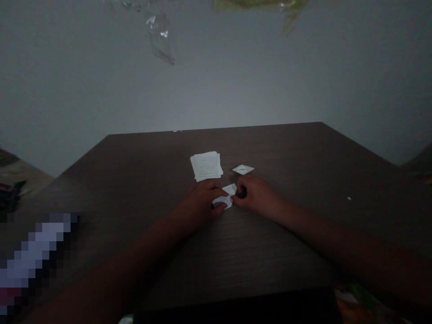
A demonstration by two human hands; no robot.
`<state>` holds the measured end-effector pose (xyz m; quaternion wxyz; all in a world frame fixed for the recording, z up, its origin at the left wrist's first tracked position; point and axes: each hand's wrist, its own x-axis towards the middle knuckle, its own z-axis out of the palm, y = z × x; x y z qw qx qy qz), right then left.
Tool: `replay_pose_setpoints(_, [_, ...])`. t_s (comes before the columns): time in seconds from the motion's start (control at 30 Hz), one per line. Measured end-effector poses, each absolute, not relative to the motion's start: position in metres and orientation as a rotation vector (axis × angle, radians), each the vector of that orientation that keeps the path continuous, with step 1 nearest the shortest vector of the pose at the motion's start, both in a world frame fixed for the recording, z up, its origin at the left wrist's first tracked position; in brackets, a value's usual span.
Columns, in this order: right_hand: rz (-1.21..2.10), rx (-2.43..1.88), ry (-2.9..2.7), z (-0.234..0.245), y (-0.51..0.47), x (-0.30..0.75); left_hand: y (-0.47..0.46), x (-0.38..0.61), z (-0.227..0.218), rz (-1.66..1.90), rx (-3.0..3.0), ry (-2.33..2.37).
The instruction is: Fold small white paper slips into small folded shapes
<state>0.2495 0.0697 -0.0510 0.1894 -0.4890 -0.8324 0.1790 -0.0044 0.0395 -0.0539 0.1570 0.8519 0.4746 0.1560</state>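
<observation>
A small printed sheet of paper, partly folded, lies on the dark wooden table between my hands. My left hand grips its left side, thumb below and fingers above. At its right edge, my right hand pinches the paper between curled fingers and thumb. Just beyond my left hand sits a loose stack of printed paper sheets. A folded, diamond-shaped piece of paper rests on the table beyond my right hand. My fingers cover part of the sheet.
The table reaches to a pale wall, where clear plastic hangs. A pixelated, blurred-out object lies at the left. A tiny white scrap is on the right of the table.
</observation>
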Motion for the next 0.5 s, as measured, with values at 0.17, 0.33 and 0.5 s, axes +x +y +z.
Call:
replay_pose_setpoints(0.17, [0.534,-1.391,-2.377,-0.049,0.065,0.247,0.04,-0.005,-0.049,0.407,2.437,1.332])
replay_pose_setpoints(0.33, [0.475,-1.432,-2.312,-0.05,0.091,0.256,0.038,-0.003,-0.045,0.363,2.432,1.352])
replay_pose_setpoints(0.5, [0.445,-1.452,-2.266,-0.054,0.098,0.259,0.037,-0.002,-0.044,0.375,2.443,1.351])
